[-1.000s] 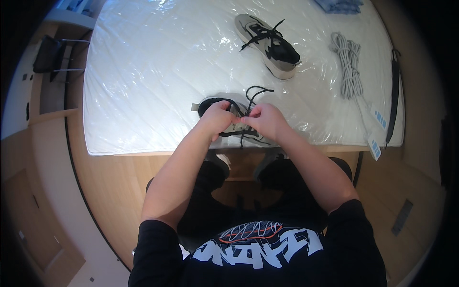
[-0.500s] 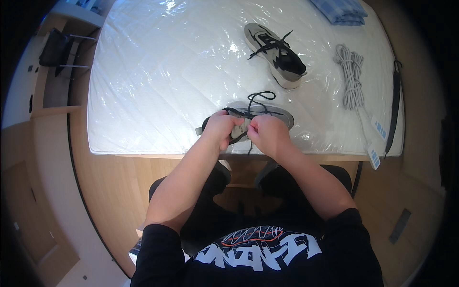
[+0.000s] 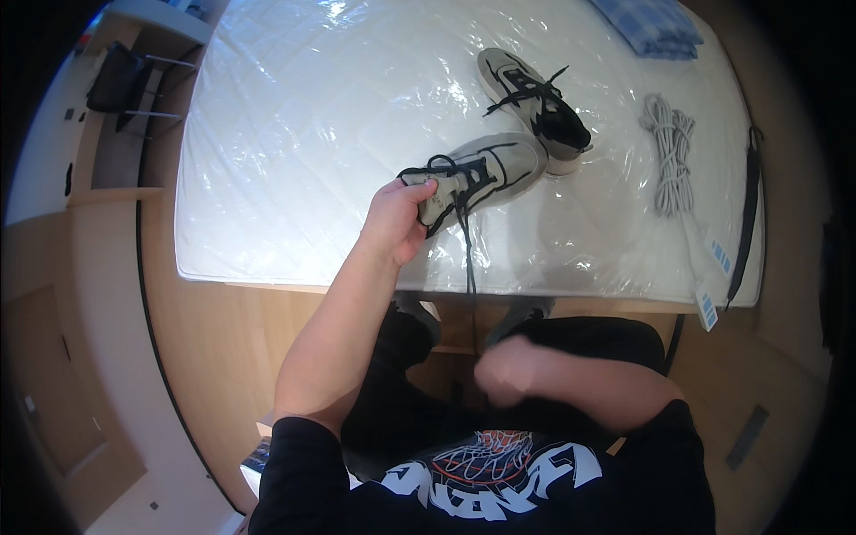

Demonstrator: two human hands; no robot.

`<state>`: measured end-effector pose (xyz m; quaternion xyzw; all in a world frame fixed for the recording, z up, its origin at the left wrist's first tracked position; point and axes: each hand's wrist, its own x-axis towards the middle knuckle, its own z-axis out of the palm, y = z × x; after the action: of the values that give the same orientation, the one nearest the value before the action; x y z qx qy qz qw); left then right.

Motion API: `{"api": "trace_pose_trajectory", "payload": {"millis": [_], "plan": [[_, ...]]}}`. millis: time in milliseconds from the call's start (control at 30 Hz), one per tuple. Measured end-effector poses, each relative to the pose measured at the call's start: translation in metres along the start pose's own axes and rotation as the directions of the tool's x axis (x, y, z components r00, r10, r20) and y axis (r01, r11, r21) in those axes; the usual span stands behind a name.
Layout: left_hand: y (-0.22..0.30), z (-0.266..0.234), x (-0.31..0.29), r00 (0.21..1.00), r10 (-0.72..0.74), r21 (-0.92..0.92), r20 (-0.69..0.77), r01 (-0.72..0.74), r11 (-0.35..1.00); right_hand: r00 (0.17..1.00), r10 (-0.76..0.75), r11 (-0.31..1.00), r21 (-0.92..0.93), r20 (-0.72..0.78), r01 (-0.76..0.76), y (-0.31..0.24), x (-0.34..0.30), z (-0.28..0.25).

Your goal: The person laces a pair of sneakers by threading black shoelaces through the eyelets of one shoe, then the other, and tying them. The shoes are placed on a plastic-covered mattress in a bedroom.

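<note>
Head view | my left grip (image 3: 397, 221) pinches grey-black lace-up sneaker (image 3: 515, 163) at its tongue (image 3: 434, 205) | likely light, pliant; steadier held midfoot | right grip (image 3: 505, 370) blurred, can't tell closure

A gray sneaker (image 3: 505, 162) with black trim points its toe away and rightward over the plastic-covered mattress (image 3: 303, 178). Its black lace (image 3: 468, 242) runs straight down past the near edge.
</note>
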<state>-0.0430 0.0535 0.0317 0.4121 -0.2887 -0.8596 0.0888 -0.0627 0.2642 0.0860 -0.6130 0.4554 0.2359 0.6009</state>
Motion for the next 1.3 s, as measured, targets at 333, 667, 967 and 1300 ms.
{"api": "trace_pose_trajectory", "payload": {"millis": [333, 667, 967, 1300], "plan": [[-0.010, 0.013, -0.017, 0.993, -0.009, -0.187, 0.119, 0.032, 0.982, -0.102, 0.403, 0.883, 0.357, -0.909, 0.306, 0.079, 0.005, -0.054], [-0.008, 0.003, -0.024, 1.000, 0.031, -0.171, 0.008, -0.029, 0.985, 0.628, 0.045, 0.901, 0.303, -0.777, 0.310, 0.061, 0.027, -0.032], [0.023, -0.030, -0.017, 0.980, 0.066, -0.082, -0.188, -0.083, 0.993, 0.625, 0.152, 0.775, 0.485, -0.765, 0.405, 0.056, 0.045, -0.029], [-0.003, -0.071, 0.011, 0.925, 0.196, 0.268, -0.327, -0.108, 0.957, 0.635, -0.195, 0.303, 0.570, -0.747, 0.763, 0.034, -0.036, -0.063]]}}
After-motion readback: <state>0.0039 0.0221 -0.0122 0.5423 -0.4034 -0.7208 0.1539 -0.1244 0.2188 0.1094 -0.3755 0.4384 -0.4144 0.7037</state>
